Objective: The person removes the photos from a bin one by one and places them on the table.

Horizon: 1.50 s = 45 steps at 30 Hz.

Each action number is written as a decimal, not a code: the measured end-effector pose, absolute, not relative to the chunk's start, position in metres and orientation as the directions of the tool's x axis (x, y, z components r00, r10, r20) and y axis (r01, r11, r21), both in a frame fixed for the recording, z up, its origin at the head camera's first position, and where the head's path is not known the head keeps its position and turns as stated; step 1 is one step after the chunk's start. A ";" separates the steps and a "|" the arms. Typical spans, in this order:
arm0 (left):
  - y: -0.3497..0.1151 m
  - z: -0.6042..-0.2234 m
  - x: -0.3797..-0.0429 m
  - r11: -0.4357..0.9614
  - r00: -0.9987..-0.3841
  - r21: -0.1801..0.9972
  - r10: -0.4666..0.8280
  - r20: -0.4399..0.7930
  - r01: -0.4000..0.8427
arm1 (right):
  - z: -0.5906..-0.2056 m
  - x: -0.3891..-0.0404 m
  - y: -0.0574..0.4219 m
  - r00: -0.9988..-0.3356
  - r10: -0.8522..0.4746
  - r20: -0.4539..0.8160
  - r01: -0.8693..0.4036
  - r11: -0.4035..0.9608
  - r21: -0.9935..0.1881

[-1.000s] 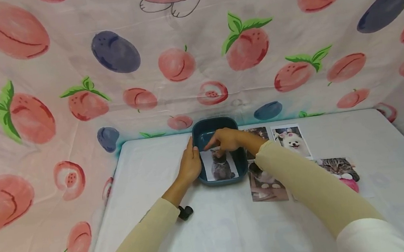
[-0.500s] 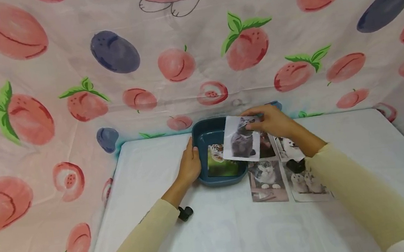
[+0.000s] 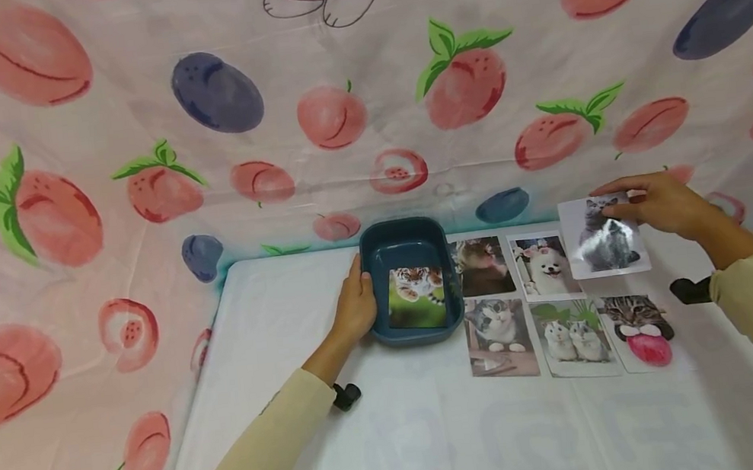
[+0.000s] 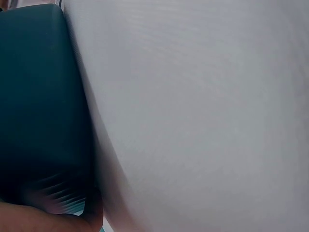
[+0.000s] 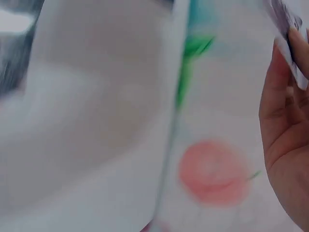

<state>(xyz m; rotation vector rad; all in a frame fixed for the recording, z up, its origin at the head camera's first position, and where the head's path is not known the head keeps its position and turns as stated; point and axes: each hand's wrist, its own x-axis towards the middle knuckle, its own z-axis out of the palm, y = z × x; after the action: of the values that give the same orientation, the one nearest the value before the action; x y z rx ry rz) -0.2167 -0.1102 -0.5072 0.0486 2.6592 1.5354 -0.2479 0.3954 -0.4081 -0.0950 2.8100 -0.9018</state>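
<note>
My right hand [image 3: 670, 208] pinches a photo card [image 3: 605, 245] of a grey cat and holds it up at the back right, beside the white dog card [image 3: 549, 270]. In the right wrist view the fingers [image 5: 275, 87] pinch the card's edge. My left hand [image 3: 354, 306] holds the left side of a dark teal plastic box [image 3: 418, 335], with its thumb at the rim. Inside the box lies a tiger photo card [image 3: 416, 300]. The left wrist view shows the box's outer wall [image 4: 38, 96] and part of the hand near its corner.
Several photo cards lie in two rows right of the box: a dark blurry one [image 3: 481, 266], a grey-and-white cat [image 3: 500, 337], two small furry animals [image 3: 575, 340] and a tabby cat with something pink [image 3: 642, 333]. A fruit-print cloth [image 3: 387, 73] hangs behind the white table [image 3: 397, 432].
The right hand has lifted the grey cat card out of the box and carried it right, past the other cards. The tiger card beneath is uncovered. My left hand stays on the box.
</note>
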 end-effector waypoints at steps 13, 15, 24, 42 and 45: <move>-0.109 -0.509 -0.217 0.499 -0.996 0.867 0.064 -0.054 -0.015 | -0.469 -0.260 0.445 -0.965 -0.064 -0.256 0.090 0.832 -0.548; -0.108 -0.509 -0.217 0.497 -0.996 0.868 0.069 -0.050 -0.009 | -0.474 -0.260 0.443 -0.970 -0.047 -0.239 0.089 0.844 -0.529; -0.106 -0.510 -0.219 0.501 -0.996 0.865 0.077 -0.041 0.003 | -0.491 -0.256 0.436 -0.980 0.045 -0.194 0.135 0.866 -0.481; -0.108 -0.506 -0.218 0.514 -0.997 0.857 0.061 -0.054 -0.015 | -0.471 -0.271 0.383 -0.998 -0.054 -0.023 -0.037 0.886 -0.462; -0.108 -0.505 -0.217 0.517 -0.997 0.856 0.054 -0.060 -0.024 | -0.452 -0.277 0.349 -0.992 -0.123 0.002 -0.108 0.865 -0.489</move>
<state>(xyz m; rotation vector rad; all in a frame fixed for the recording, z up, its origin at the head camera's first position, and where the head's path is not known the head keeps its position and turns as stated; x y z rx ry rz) -0.2172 -0.1081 -0.5051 0.0265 2.6665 1.5064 -0.2770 0.3487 -0.4517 -0.1857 3.0058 -0.7861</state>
